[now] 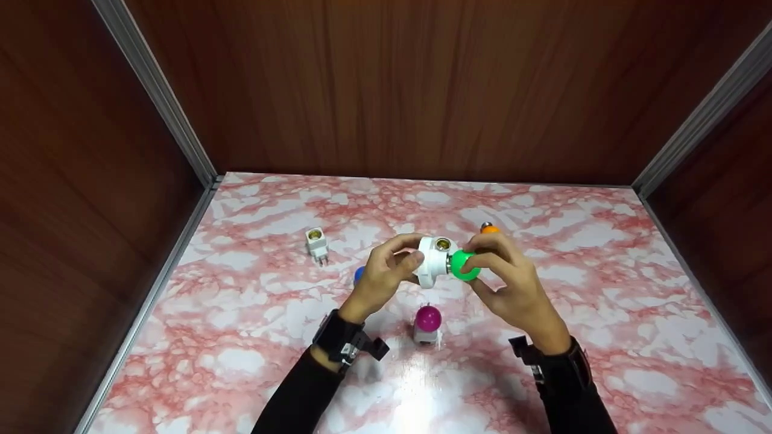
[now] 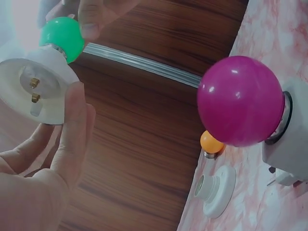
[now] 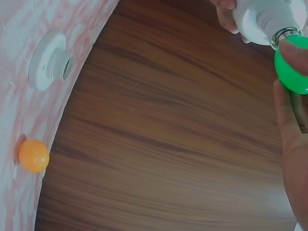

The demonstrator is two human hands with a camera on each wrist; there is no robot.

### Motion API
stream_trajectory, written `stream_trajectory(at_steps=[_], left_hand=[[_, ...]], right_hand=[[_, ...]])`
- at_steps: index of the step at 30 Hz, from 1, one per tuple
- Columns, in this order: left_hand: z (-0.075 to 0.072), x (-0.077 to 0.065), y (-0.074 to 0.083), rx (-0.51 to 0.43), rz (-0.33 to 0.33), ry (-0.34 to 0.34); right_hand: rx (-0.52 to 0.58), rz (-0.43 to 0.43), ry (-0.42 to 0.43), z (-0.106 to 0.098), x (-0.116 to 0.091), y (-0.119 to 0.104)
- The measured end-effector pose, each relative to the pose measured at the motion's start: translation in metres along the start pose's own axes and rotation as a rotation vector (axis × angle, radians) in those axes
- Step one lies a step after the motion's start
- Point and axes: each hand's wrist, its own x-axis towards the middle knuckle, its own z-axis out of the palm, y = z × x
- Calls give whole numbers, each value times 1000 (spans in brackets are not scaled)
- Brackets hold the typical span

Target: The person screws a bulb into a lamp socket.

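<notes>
My left hand (image 1: 383, 274) grips a white round lamp holder (image 1: 430, 268) by its base, raised above the table. In the left wrist view its hollow underside faces the camera, showing two brass screws. My right hand (image 1: 515, 283) pinches a green bulb (image 1: 465, 265) between thumb and fingers. The bulb's metal screw base is at the mouth of the holder's socket, with some thread still showing. Below the hands, a purple bulb (image 1: 428, 318) sits in a white plug-in socket (image 1: 426, 335). A blue bulb (image 1: 359, 274) is mostly hidden behind my left hand.
A second white lamp holder (image 3: 44, 62) stands on the marbled table (image 1: 241, 361), partly behind the held one in the head view. Near it lies an orange bulb (image 1: 490, 229). Another plug-in socket (image 1: 316, 244) lies at the left. Brown wood-grain panels (image 1: 386, 90) enclose the table.
</notes>
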Motion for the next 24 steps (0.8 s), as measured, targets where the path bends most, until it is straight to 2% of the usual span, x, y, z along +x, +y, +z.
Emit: stream_trajectory(at_steps=[3,8,13,18,24], left_hand=[[-2,0,1,11,8,-1],[-3,-1,3,17,65,-14],[-3,-1,3,10,154,-31],[-2,-1,2,40,253,-28],[-1,0,1,75,328,-12]], right_hand=[[12,16,3,-1,0,1],[16,73,-6,-4,-1,1],[48,155,-25,-5,-3,1],[76,190,-22,-5,-3,0],[96,241,-22,-6,-4,-2]])
